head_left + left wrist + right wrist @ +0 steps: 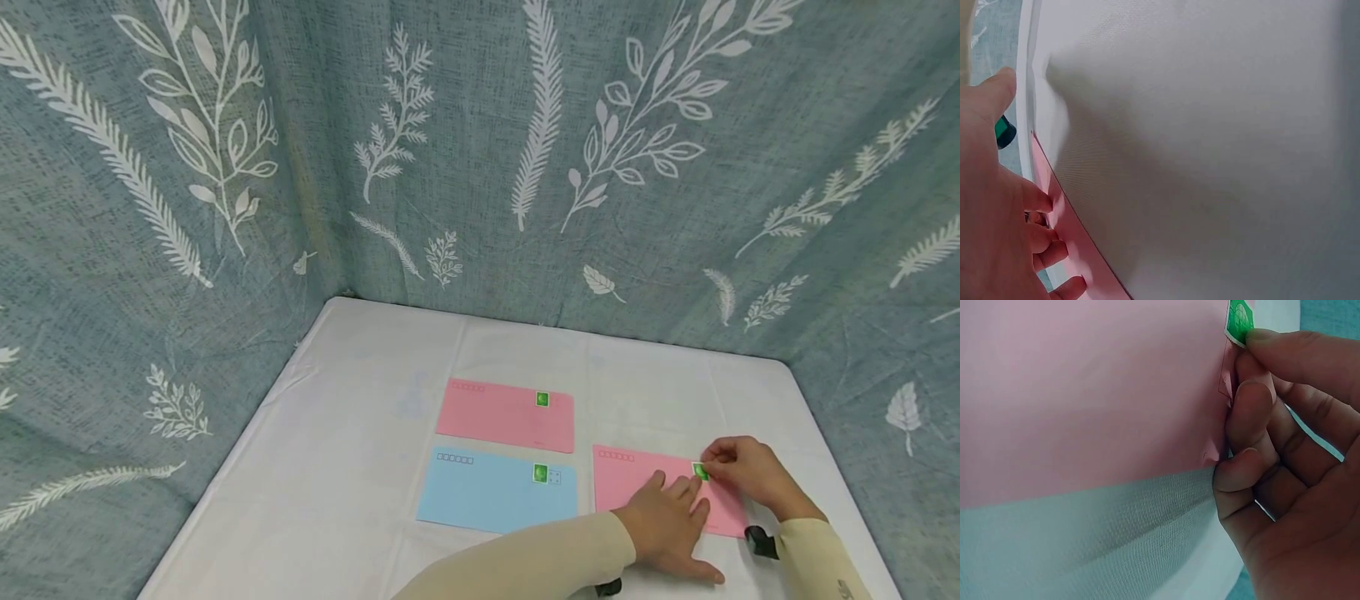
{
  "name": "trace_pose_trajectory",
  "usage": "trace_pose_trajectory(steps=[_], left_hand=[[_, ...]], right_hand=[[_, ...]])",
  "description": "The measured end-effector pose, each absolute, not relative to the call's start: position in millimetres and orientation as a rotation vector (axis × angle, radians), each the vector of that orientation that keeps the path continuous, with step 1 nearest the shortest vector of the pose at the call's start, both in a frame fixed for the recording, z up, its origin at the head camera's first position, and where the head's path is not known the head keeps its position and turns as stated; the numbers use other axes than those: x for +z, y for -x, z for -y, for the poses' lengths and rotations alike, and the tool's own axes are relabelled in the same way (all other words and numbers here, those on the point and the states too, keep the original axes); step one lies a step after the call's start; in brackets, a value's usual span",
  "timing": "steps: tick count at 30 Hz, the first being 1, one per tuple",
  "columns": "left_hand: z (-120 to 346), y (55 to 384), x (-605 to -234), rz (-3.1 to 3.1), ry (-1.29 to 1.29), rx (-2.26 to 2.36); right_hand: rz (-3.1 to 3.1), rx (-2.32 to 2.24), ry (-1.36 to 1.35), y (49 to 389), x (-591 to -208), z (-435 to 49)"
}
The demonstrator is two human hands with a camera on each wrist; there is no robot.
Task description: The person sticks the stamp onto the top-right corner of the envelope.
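Note:
A pink envelope (622, 479) lies at the right of the white table, with small postcode boxes at its upper left. Spread over its lower part is my left hand (666, 523), fingertips resting on the paper. My right hand (746, 473) is at the envelope's upper right corner, pinching a green postage stamp (700, 472) between thumb and index finger. In the right wrist view the stamp (1240, 320) stands tilted at the envelope's edge, one corner under the thumb, and the other fingers are curled against that edge.
Left of the hands lie another pink envelope (502, 417) and, nearer, a blue envelope (487, 500), each bearing a green stamp at its upper right. White cloth (330, 467) covers the table. Patterned blue-green curtains (465, 167) hang behind and at both sides.

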State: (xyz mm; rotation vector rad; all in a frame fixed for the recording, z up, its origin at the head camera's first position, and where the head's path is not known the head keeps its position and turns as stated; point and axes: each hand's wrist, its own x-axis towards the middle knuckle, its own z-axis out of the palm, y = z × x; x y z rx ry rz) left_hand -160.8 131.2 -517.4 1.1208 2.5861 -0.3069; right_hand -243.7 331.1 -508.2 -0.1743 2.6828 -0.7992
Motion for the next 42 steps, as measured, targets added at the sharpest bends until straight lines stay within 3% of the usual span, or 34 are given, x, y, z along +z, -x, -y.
trace_pose_trajectory(steps=[42], left_hand=[[-135,154,-509,-2.613,-1.039,-0.334]], right_hand=[[-2.737,-0.747,0.315,232,-516,-329]])
